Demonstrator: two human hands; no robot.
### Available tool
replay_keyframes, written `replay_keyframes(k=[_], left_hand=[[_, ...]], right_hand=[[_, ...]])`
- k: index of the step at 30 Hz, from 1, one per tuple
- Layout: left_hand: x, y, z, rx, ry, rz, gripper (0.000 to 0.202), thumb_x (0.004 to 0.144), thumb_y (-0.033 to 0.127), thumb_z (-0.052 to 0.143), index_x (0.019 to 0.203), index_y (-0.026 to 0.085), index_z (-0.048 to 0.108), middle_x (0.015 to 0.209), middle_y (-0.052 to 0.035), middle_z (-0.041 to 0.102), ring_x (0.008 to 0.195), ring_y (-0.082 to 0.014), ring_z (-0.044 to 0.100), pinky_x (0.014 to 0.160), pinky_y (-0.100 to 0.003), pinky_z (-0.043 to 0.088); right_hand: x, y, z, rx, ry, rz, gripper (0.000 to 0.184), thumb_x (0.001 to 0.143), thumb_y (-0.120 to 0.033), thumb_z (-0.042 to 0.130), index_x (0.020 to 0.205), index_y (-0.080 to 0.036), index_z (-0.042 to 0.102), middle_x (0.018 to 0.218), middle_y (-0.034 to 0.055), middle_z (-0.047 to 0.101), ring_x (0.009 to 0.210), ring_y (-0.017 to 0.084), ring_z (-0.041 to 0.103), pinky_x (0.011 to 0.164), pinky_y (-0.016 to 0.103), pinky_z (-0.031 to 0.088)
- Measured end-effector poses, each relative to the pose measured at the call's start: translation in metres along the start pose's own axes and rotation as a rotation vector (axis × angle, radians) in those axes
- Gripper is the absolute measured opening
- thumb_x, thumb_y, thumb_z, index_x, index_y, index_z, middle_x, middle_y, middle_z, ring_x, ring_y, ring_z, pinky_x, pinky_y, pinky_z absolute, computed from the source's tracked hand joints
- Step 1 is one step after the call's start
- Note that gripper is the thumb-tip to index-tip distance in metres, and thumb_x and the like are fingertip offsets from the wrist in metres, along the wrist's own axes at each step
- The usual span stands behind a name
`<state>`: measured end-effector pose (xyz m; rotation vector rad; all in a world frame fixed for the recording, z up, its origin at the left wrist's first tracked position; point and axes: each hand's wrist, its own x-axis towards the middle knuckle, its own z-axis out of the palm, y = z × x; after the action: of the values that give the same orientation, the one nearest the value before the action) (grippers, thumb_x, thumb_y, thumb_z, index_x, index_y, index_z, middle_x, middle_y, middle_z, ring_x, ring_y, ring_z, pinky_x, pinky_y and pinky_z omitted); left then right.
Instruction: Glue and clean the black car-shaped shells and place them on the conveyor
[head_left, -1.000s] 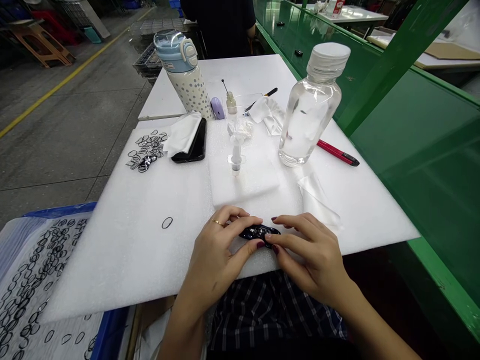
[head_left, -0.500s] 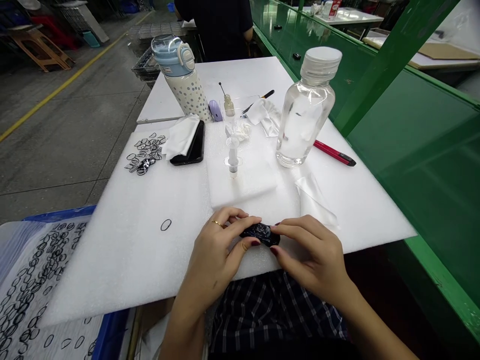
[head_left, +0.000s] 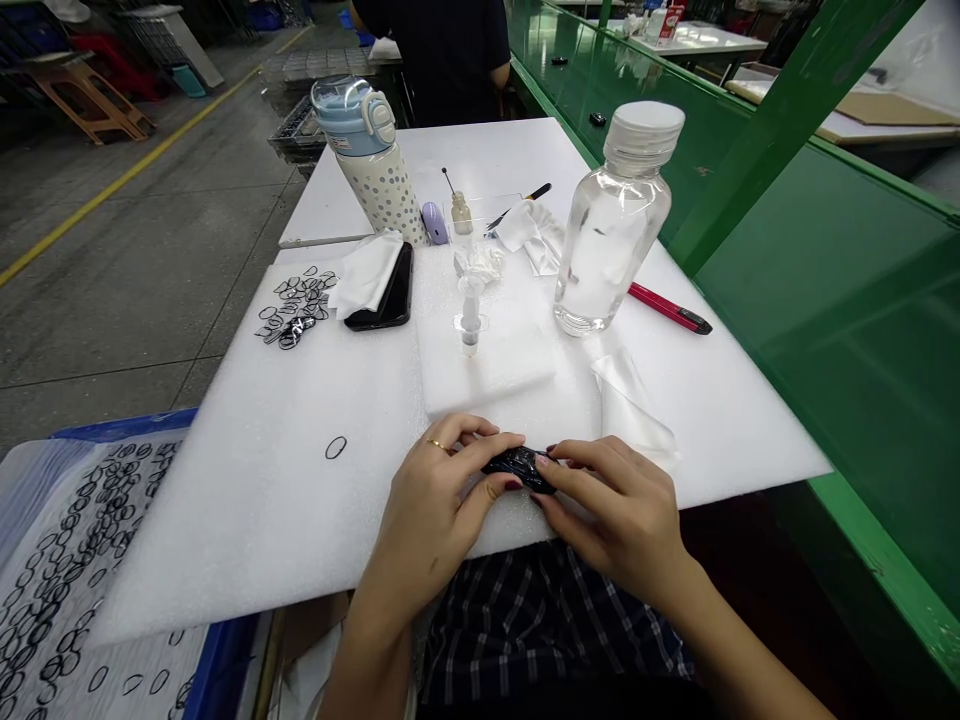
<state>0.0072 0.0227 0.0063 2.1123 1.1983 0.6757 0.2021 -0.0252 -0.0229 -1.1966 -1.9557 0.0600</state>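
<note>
A small glossy black part [head_left: 519, 464] lies on the white foam sheet [head_left: 300, 500] near its front edge. My left hand [head_left: 439, 510] pinches its left end between thumb and fingers; a ring shows on one finger. My right hand [head_left: 615, 515] grips the right end, fingertips pressed onto the top. A single black ring [head_left: 335, 447] lies on the foam to the left of my left hand.
A clear bottle [head_left: 611, 225], red pen [head_left: 667, 306], small dispenser [head_left: 470, 318] on a foam block, phone [head_left: 382, 290] under a cloth, heap of black rings [head_left: 292, 305] and dotted flask [head_left: 371, 155] stand farther back. A blue tray [head_left: 75, 560] of rings sits left. Another person [head_left: 442, 50] stands behind the table.
My right fingers have slid further over the black part, covering more of it. The left hand keeps its pinch. The view shifted slightly.
</note>
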Motion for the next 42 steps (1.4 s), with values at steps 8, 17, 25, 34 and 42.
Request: replay_keyframes(k=[8,17,25,34,42], left_hand=[[-0.0023,-0.0011,-0.0014,-0.031,-0.011,-0.025,0.027,0.087,0.021,0.064,0.111,0.032,0.066,0.110,0.0013,0.055,0.105,-0.0177,0.055,0.092,-0.035,0.046],[-0.0027,-0.0007,-0.0010,-0.024,-0.020,-0.025,0.026,0.087,0.023,0.064,0.112,0.033,0.065,0.111,0.0015,0.055,0.105,-0.0181,0.055,0.092,-0.036,0.046],[-0.0034,-0.0010,-0.0009,-0.016,-0.014,-0.009,0.027,0.088,0.022,0.063,0.113,0.032,0.065,0.110,0.0007,0.055,0.105,-0.0187,0.055,0.091,-0.036,0.047],[-0.0031,-0.0007,-0.0011,-0.009,-0.016,-0.010,0.027,0.088,0.023,0.063,0.113,0.032,0.064,0.111,0.0000,0.054,0.106,-0.0196,0.055,0.092,-0.038,0.046],[-0.0041,-0.0015,-0.0012,-0.006,-0.022,-0.016,0.027,0.089,0.025,0.063,0.115,0.033,0.064,0.112,0.0003,0.053,0.107,-0.0190,0.054,0.093,-0.038,0.046]], right_hand=[[0.0017,-0.0046,-0.0067,0.234,0.038,0.052,0.012,0.081,-0.012,0.066,0.091,-0.015,0.071,0.095,0.0083,0.067,0.072,0.015,0.057,0.061,0.032,0.048],[0.0014,-0.0040,-0.0030,0.113,0.043,0.068,0.026,0.083,-0.006,0.062,0.106,-0.014,0.070,0.095,0.0083,0.068,0.072,0.016,0.057,0.060,0.032,0.049],[0.0062,-0.0054,-0.0044,0.102,-0.002,0.075,0.024,0.085,-0.009,0.060,0.104,-0.016,0.071,0.099,0.0080,0.067,0.070,0.015,0.054,0.059,0.032,0.047],[0.0034,-0.0049,-0.0056,0.157,-0.023,0.148,0.025,0.085,-0.010,0.059,0.106,-0.020,0.070,0.109,0.0082,0.063,0.072,0.013,0.055,0.063,0.032,0.050],[0.0039,-0.0058,-0.0056,0.204,0.045,0.216,0.022,0.085,-0.008,0.057,0.101,-0.015,0.071,0.099,0.0087,0.064,0.080,0.015,0.062,0.067,0.029,0.053]])
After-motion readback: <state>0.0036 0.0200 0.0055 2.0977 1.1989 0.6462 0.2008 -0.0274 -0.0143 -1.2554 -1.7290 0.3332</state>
